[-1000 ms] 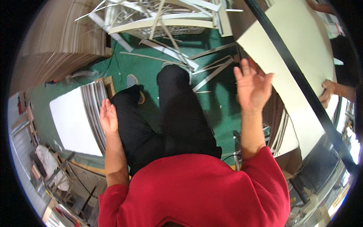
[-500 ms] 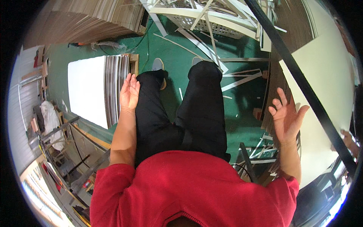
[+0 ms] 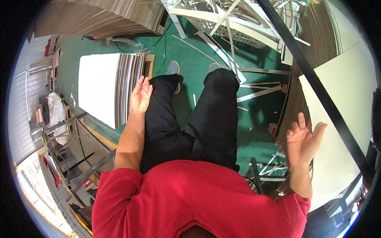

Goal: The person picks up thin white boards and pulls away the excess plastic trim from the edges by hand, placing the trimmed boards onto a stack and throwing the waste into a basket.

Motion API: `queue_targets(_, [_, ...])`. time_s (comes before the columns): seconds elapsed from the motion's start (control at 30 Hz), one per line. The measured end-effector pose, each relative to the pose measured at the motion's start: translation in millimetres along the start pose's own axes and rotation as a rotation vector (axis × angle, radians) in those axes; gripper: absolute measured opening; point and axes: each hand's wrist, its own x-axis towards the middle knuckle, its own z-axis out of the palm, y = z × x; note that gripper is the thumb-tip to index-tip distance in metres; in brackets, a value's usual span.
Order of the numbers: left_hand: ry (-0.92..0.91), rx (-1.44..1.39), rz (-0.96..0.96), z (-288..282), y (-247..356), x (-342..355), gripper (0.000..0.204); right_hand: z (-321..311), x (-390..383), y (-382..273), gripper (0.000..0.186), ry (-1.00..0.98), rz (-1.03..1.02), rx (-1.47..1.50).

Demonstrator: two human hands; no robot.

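My left hand (image 3: 141, 95) is held palm up, its fingers stretched and nothing in it. It hovers beside my left thigh, close to the edge of a stack of white-topped boards (image 3: 99, 85). Over on the right, my right hand (image 3: 303, 142) is also empty, with the thumb spread wide and some fingers partly bent. It appears in front of a large cream sheet (image 3: 341, 99) that tops a tall stack of boards (image 3: 313, 47). Whether the hand touches the sheet cannot be made out.
A white plastic basket (image 3: 206, 25) overflows with pale offcut strips at the far side. More strips (image 3: 258, 94) litter the green floor (image 3: 158, 53). A black bar (image 3: 313, 75) slants across the right. Brown boards (image 3: 107, 16) are piled far left; a metal frame (image 3: 79, 119) stands near left.
My right hand has dropped a little toward me and its fingers have bent more. My left hand keeps its pose. The view has shifted slightly, and another person's hand at the right edge no longer shows.
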Motion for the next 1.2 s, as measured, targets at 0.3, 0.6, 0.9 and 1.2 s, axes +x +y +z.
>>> queue_targets(0.3, [0.033,0.017,0.054,-12,2,-5,0.036,-6,-6,-6,0.044,-0.045,0.062,0.030])
queue_targets(0.6, [0.100,0.037,0.083,-17,3,-7,0.038,-19,-8,-6,0.044,-0.056,0.073,0.067])
queue_targets(0.9, [0.135,0.122,0.101,-21,4,-13,0.034,-14,-8,-10,0.047,0.028,0.120,0.132])
queue_targets(1.2, [0.110,0.087,0.111,-31,4,-21,0.037,-17,-9,-12,0.048,0.089,0.138,0.159])
